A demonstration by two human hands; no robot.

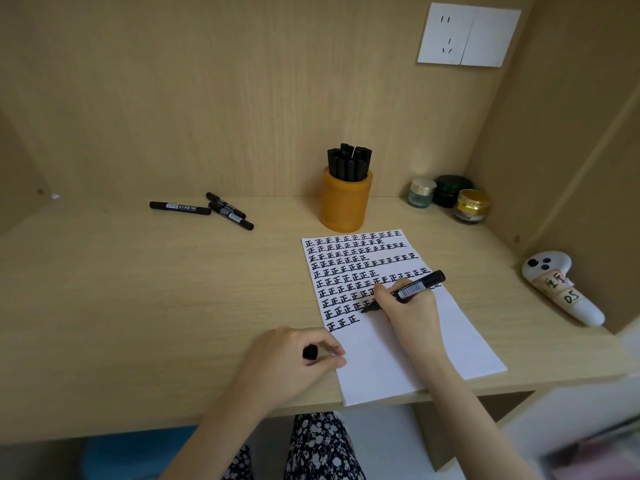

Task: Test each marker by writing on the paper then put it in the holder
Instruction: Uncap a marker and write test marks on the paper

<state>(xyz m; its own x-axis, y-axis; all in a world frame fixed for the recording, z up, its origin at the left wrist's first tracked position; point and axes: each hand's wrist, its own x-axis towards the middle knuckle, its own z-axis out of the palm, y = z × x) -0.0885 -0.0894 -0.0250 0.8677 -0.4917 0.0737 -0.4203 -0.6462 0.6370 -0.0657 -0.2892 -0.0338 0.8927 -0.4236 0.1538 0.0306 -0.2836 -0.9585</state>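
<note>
- One wide wooden surface [138,306] carries everything; it sits inside a wood-panelled alcove
- paper [415,358] lies right of centre, its upper half filled with rows of black characters, its near edge overhanging the surface
- right hand [405,308] grips an uncapped marker [412,289], tip down on the paper beside a row of characters
- left hand [294,355] rests on the surface just left of the paper, fingers pinched around a black cap [310,352]
- orange holder [344,204] stands behind the paper, packed with black markers
- three loose markers [221,211] lie far left, well apart from the holder
</note>
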